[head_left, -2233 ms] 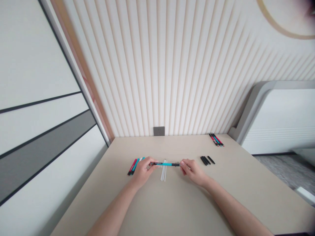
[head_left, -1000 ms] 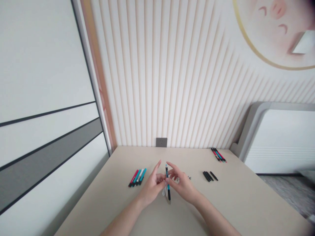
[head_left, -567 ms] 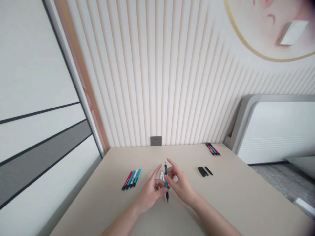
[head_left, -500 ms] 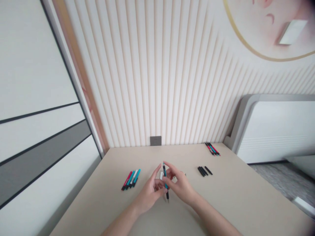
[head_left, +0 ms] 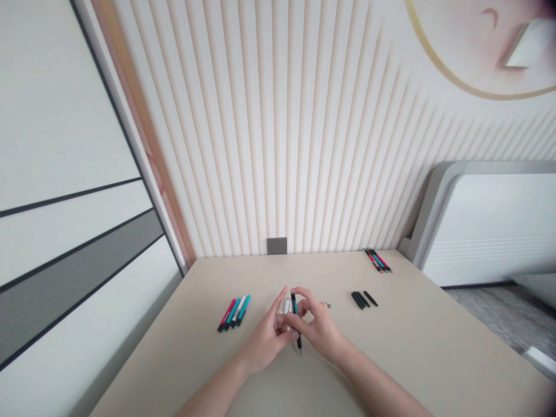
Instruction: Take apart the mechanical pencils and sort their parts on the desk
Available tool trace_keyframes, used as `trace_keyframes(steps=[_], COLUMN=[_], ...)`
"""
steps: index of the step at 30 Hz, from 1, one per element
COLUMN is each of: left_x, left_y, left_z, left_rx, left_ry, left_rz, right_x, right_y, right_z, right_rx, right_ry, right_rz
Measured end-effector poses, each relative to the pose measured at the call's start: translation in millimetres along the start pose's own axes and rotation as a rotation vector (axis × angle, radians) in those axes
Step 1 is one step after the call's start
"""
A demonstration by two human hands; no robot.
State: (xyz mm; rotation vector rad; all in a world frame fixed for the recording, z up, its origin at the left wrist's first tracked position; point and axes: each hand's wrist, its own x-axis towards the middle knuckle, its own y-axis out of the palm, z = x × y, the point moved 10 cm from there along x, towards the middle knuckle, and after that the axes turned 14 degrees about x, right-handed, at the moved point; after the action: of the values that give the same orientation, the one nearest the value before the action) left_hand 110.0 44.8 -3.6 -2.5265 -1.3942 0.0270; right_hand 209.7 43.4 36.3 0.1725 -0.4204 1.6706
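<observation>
Over the middle of the table, both hands are closed on one slim black-and-blue pen (head_left: 295,304). It slants with its pointed tip towards me. My right hand (head_left: 320,325) grips its upper part between thumb and fingers, with the index finger at the top end. Lower down, my left hand (head_left: 264,341) has its thumb and curled fingers on the barrel, while its index finger stretches up. Behind the fingers lie several white, slim pieces (head_left: 287,305), partly hidden. A small shiny piece (head_left: 328,304) shows just past my right hand; its kind is unclear.
Left on the table (head_left: 186,370) lies a row of red, blue and white pen barrels (head_left: 235,313). Several black slim pieces (head_left: 364,299) lie to the right. Assembled-looking red and blue pens (head_left: 377,260) rest at the far right corner. A ribbed wall with a socket (head_left: 277,246) bounds the back.
The pen's top end has come down a little beneath my right index finger, and the blue showing at its tip is gone. The view has shifted slightly.
</observation>
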Motion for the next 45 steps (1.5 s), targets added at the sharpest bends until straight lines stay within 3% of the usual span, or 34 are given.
trace_keyframes(steps=[32, 38, 45], left_x=[-3, -1, -8], left_y=[-3, -30, -58], left_z=[1, -9, -48], left_rx=[0.031, 0.38, 0.977], left_ry=[-0.004, 0.058, 0.334], left_rz=[-0.002, -0.212, -0.447], right_x=[-4, -1, 5], right_y=[2, -17, -24], right_z=[2, 13, 23], right_rx=[0.073, 0.05, -0.113], right_ry=[-0.071, -0.164, -0.208], right_rz=[0.023, -0.083, -0.009])
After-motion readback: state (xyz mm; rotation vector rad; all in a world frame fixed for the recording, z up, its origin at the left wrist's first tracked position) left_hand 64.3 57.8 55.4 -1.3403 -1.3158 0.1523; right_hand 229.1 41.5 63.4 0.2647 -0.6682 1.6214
